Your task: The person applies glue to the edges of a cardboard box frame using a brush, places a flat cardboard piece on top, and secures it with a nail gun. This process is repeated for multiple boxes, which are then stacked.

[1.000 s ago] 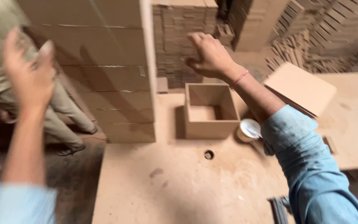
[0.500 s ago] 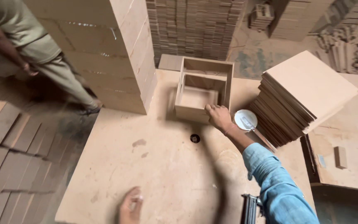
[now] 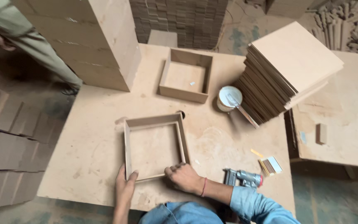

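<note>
Near edge of table (image 3: 83, 166): left hand (image 3: 125, 186) clasps the near-left corner of a square frame (image 3: 154, 146), thumb up against its outer wall, fingers hidden. Right hand (image 3: 184, 177) lies curled over the frame's near rail, fingertips on the wood; grip loose, not fully closed.

Frame: four thin brown board walls, no bottom seen, table surface showing inside. It lies flat, slightly turned, near the middle of the near edge.

Near-right corner: nail gun (image 3: 243, 178), grey with a red end, lying flat just right of the right wrist. Beside it, toward the right edge, a small flat pack (image 3: 271, 165), white and tan, with a yellow strip next to it.

Centre: bare board with faint circular marks between frame and stack; a small dark hole (image 3: 181, 113) at the frame's far-right corner.

Far half: a box (image 3: 185, 75) of the same board, open on top, a white scrap inside. Right of it a round white tub (image 3: 229, 98) with a brush handle resting across it and running toward the right edge.

Right edge: stack (image 3: 289, 70) of square boards, tilted, overhanging the edge. Far-left corner: tall block of stacked boards (image 3: 92, 41).

Beyond the right edge: a second bench (image 3: 344, 120) bearing a small wood block (image 3: 321, 133). Left of the table, on the floor, rows of boards (image 3: 9, 141); another person's leg (image 3: 34, 45) stands there.
</note>
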`<state>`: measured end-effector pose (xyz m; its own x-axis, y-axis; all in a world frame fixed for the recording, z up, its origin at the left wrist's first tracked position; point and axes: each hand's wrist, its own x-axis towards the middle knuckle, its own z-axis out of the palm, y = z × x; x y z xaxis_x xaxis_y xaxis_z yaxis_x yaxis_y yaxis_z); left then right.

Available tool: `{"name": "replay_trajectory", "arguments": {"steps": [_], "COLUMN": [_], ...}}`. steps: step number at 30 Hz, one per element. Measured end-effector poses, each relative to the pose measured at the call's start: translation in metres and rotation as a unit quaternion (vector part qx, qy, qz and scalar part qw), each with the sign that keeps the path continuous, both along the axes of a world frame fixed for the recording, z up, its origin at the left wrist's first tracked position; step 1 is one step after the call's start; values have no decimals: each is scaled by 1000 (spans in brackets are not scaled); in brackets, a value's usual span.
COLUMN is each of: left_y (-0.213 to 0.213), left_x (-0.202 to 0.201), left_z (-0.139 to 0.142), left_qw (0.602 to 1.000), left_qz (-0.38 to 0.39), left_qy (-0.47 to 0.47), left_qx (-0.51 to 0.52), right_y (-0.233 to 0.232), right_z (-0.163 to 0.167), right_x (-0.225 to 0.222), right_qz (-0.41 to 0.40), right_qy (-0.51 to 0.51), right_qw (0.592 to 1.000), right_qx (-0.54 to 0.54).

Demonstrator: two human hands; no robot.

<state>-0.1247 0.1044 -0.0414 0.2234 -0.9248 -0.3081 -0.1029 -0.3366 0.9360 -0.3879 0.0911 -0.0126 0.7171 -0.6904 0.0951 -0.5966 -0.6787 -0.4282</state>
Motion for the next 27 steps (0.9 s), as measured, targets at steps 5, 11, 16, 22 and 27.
{"name": "replay_trajectory", "arguments": {"steps": [5, 11, 16, 22, 27], "left_y": [16, 15, 5, 4, 4], "left_x": [16, 24, 50, 61, 56], "left_z": [-27, -34, -39, -49, -49], "left_qw": [983, 971, 991, 989, 985], "left_qz": [-84, -107, -95, -122, -101], "left_qy": [-158, -189, -78, -83, -138], "left_qx": [45, 100, 50, -31, 26], "right_y": [-70, -159, -160, -153, -148], "right_z": [7, 23, 35, 54, 43], "right_x": [-81, -232, -254, -256, -249], "right_qz": [-88, -410, -281, -379, -496], "right_qy": [-127, 277, 380, 345, -14], "right_qw": [985, 859, 864, 849, 857], "right_qx": [70, -133, -171, -131, 138]}}
